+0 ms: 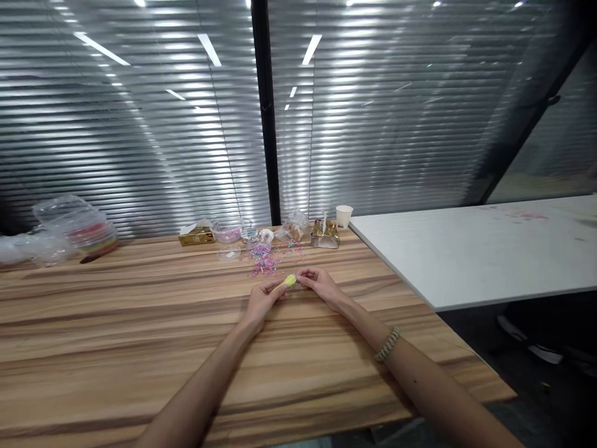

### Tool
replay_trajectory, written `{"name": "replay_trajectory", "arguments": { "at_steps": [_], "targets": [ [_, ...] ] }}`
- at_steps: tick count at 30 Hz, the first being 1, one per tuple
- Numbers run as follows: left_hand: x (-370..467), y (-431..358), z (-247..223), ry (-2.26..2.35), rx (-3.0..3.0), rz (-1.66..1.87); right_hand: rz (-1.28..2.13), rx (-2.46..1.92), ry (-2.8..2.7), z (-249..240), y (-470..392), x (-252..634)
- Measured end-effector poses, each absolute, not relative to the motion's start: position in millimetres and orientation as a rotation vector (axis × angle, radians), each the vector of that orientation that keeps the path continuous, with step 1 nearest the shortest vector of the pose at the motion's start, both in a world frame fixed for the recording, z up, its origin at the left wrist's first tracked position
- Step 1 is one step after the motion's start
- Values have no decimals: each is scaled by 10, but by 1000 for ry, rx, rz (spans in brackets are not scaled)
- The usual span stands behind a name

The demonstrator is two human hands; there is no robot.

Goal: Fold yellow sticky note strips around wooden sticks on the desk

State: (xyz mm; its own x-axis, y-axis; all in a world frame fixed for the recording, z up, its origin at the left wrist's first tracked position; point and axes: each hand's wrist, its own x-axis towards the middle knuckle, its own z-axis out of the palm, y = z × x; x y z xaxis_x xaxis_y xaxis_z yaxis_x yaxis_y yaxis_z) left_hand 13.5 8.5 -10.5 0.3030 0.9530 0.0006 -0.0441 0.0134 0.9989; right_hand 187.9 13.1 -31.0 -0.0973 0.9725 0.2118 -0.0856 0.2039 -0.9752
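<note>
Over the middle of the wooden table [153,323], my left hand [265,300] is closed on a small yellow object [290,280]. My right hand [318,283] has its fingers pinched together at the right end of that object; anything small between those fingertips cannot be made out. Just beyond my hands lies a loose pile of pink and purple small bands [265,266]. A clear bag with more purple pieces [260,249] sits behind the pile.
Along the table's back edge stand a gold box [196,234], a clear round tub [227,231], a gold tissue pack [325,234] and a white paper cup [344,216]. Plastic-wrapped colourful material [93,233] is at the left. A white table [476,255] adjoins at right.
</note>
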Motion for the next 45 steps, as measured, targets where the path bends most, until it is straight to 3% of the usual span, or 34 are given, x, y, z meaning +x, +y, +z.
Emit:
{"name": "replay_trajectory", "arguments": {
  "at_steps": [18, 45],
  "targets": [
    [138, 51, -63, 972, 1333, 989, 1331, -921, -1158, -246, 70, 1869],
    [141, 42, -52, 963, 1325, 995, 1166, -1002, -1360, -317, 114, 1899]
  ]
}}
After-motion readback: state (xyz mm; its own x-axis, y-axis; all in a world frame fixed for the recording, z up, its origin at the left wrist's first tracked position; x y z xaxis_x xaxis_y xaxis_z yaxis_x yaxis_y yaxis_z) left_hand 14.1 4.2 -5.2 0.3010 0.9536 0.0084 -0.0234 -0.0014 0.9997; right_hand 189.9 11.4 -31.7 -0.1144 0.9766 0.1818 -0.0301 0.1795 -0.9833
